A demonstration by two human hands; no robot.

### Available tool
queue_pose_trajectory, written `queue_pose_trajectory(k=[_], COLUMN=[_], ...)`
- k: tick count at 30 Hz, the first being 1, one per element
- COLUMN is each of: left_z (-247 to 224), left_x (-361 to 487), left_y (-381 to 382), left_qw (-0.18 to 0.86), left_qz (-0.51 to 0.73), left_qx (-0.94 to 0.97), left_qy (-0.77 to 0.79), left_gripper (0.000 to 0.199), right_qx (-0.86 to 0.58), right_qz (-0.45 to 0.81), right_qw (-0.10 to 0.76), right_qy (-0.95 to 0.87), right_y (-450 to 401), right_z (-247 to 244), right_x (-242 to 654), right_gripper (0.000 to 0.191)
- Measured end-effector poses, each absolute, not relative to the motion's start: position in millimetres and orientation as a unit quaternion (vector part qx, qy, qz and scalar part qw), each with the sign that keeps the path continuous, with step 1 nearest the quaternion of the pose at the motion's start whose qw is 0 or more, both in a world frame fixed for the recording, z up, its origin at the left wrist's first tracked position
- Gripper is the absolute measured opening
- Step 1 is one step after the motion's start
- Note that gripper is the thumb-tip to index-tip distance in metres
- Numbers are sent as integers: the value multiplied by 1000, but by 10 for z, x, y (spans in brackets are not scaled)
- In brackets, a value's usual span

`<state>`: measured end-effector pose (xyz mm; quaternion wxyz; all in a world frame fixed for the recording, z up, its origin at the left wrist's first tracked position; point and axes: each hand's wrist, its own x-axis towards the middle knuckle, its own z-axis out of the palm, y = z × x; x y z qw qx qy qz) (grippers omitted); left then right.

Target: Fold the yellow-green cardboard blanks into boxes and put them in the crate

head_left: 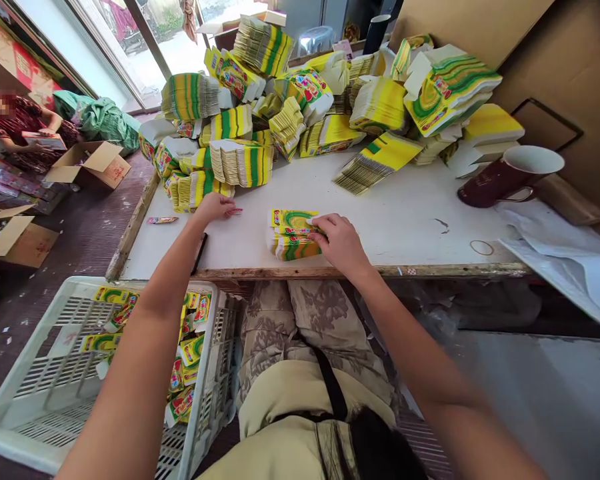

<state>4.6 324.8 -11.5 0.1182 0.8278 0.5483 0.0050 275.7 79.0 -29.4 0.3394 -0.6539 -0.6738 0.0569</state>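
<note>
My right hand (pixel 341 245) grips the right end of a small bundle of yellow-and-green printed cartons (pixel 294 235), which lies near the table's front edge. Thumb and fingers rest on its top and near side. Further left, my left hand (pixel 215 207) is low over the white table, fingers closed together at a small red item (pixel 235 211), too small to name. Just behind that hand are piled bundles of folded cartons (pixel 243 163). A small wrapped packet (pixel 163 220) lies to its left, and a dark flat object (pixel 199 253) is partly hidden by my left forearm.
A white plastic crate (pixel 203 373) holding filled-looking yellow cartons stands below left. A maroon mug (pixel 510 175), a rubber band (pixel 481 248) and white sheets (pixel 570 247) are on the right. Another person (pixel 35 127) sits far left by open cardboard boxes (pixel 87 167).
</note>
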Motion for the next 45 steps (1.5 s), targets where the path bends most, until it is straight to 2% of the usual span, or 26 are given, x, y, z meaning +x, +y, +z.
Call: queue_pose_trajectory(k=[18, 24, 29, 33, 38, 41, 43, 45], left_z=[-368, -369, -379, -302, -5, 106, 98, 48], left_x=[-67, -36, -17, -23, -58, 15, 146, 321], left_y=[2966, 2870, 2789, 2739, 2533, 2021, 1514, 996], left_qw=[74, 82, 97, 115, 139, 201, 366, 489], left_qz=[46, 50, 71, 110, 199, 268, 405, 508], left_qx=[832, 830, 814, 799, 777, 773, 728, 629], left_qy=[548, 550, 568, 580, 580, 539, 414, 327], left_gripper=[50, 38, 28, 32, 32, 40, 50, 56], right_qx=[-650, -644, -644, -639, -617, -592, -568, -536], right_qz=[25, 26, 23, 22, 88, 151, 193, 234], right_qw=[342, 351, 382, 402, 528, 605, 616, 597], right_qy=[-678, -679, -663, -655, -577, -511, -510, -550], right_y=[802, 801, 793, 807, 769, 652, 518, 353], right_z=[-346, -322, -291, -228, -49, 71, 124, 140], right_x=[2739, 2727, 2699, 2696, 2769, 2684, 2504, 2252], right_gripper=[23, 22, 29, 30, 30, 33, 32, 27])
